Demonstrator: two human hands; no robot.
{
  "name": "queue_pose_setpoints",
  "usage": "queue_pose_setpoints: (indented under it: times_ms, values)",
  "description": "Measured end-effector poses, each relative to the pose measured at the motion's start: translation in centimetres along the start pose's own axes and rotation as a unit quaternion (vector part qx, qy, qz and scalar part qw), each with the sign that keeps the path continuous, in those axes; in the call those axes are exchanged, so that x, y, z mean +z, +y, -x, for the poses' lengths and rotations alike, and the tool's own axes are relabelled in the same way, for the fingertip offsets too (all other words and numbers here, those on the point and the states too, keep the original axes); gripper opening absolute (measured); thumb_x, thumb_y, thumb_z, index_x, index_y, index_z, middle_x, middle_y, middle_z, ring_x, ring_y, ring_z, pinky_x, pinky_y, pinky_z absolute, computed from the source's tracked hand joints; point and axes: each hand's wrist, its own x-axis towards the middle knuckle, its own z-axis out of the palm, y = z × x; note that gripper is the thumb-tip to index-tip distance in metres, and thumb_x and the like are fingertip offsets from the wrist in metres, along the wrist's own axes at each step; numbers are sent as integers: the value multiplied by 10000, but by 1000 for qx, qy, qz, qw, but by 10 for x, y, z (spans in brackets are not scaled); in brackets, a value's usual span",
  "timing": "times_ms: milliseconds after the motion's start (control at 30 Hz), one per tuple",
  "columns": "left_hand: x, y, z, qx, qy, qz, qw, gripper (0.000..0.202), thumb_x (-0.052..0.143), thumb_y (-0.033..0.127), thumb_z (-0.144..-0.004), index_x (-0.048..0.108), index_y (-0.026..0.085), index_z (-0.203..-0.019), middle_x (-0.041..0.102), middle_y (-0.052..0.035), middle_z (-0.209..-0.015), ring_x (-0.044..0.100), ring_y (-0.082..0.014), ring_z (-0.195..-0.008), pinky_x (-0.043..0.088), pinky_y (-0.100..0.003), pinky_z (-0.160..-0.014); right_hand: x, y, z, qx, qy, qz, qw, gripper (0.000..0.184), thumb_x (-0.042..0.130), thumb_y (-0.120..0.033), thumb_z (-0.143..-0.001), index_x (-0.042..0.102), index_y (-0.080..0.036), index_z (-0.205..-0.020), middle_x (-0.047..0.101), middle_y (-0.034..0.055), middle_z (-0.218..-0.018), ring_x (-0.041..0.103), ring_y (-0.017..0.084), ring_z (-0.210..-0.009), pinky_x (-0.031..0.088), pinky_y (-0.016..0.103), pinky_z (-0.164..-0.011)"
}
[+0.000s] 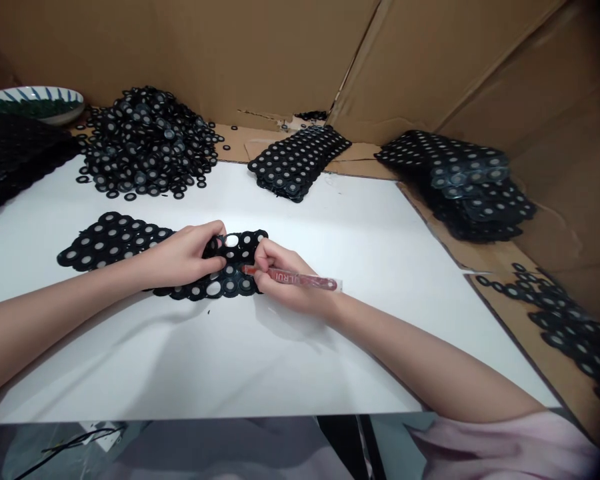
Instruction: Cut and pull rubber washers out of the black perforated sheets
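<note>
A flat sheet of joined black rings (113,237) lies on the white tabletop, with pale discs or holes at the ring centres. Over its middle rests my left hand (185,253), thumb and fingers closed on the sheet beside a larger white gap. At the sheet's right end, my right hand (285,273) is wrapped round a slim red-handled tool (305,279) with white lettering. The tool's tip points left and meets the rings close to my left thumb. What exactly lies between my left fingertips is partly hidden.
Behind the sheet is a heap of loose black rings (145,147). Stacked ring sheets (300,160) stand at the back, with another stack (460,180) at right. A patterned bowl (65,117) sits back left. Cardboard walls (180,47) enclose the table (190,373).
</note>
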Motion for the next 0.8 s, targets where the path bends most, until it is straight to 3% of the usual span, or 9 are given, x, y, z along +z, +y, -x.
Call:
queue_pose_setpoints:
  times_ms: [233,500,700,800]
  values:
    - [0,4,6,-16,-26,7,1000,258,519,369,-723,382,212,-875,526,3,-775,495,-151,-674,368,-258,-582,0,-5,6,-44,-21,72,996,148,432,-97,-741,322,-196,-739,373,-54,-644,302,60,-526,259,201,-509]
    - [12,12,13,-32,40,53,997,171,493,252,-710,392,215,-843,491,25,-710,477,-133,-638,368,-250,-570,16,-4,3,-54,33,66,996,115,400,-112,-751,325,-197,-747,390,-40,-672,317,71,-550,263,214,-535]
    - [6,7,7,-33,20,69,997,261,552,279,-684,382,220,-874,488,25,-767,479,-134,-687,380,-249,-600,5,-5,2,49,35,-74,995,136,436,-146,-730,313,-202,-716,357,-49,-612,349,74,-527,256,205,-478]
    - [5,7,6,-41,7,85,996,272,554,276,-682,381,218,-884,501,19,-791,488,-138,-702,391,-256,-615,0,-4,2,67,13,-141,988,176,434,-121,-704,279,-204,-694,369,-54,-573,379,79,-516,249,203,-458]
